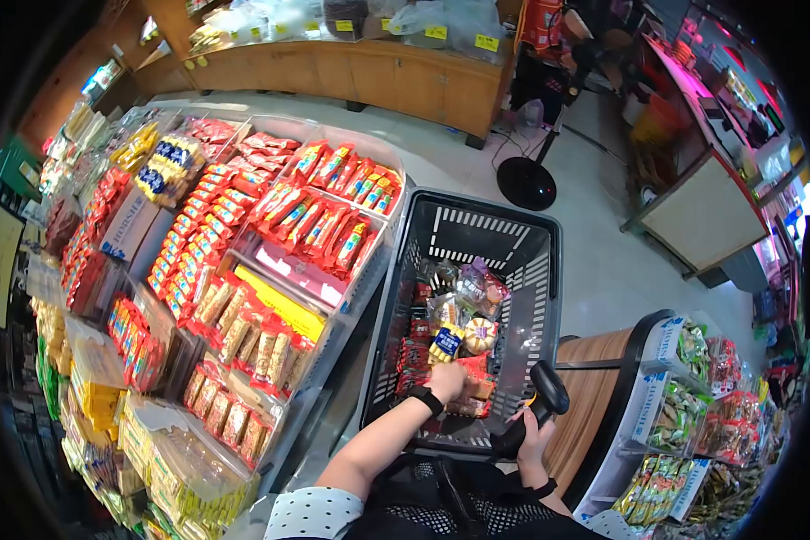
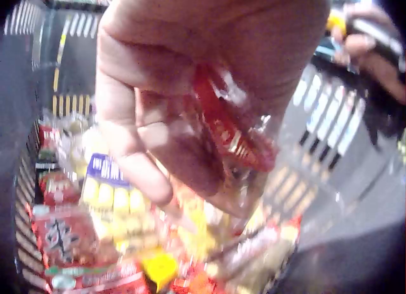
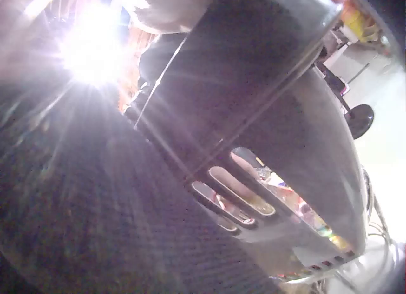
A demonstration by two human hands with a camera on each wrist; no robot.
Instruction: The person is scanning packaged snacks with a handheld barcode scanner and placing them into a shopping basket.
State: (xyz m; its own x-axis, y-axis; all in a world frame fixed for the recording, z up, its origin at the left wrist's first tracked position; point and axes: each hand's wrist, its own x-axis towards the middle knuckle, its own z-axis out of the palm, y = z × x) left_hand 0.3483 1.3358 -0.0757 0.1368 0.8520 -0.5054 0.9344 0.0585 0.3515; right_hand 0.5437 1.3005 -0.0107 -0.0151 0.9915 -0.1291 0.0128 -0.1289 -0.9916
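A black shopping basket (image 1: 535,241) holds a heap of packaged snacks. My left hand (image 1: 447,382) reaches down into its near part, fingers curled round a clear snack packet with a red strip (image 2: 231,129), seen under the palm in the left wrist view. Just beyond the fingers lie a yellow pack with a blue label (image 1: 445,344) and a round cookie pack (image 1: 481,334). At the basket's near right corner, my right hand (image 1: 535,441) grips a black barcode scanner (image 1: 550,389) with a bit of yellow. The right wrist view shows the slotted basket wall, but not that hand's grip.
Close on the left stands a display stand of red-wrapped snacks (image 1: 324,225) in clear bins. A curved rack of bagged snacks (image 1: 679,423) is at the right. Beyond the basket are a round black stand base (image 1: 526,183) and a wooden counter (image 1: 360,76).
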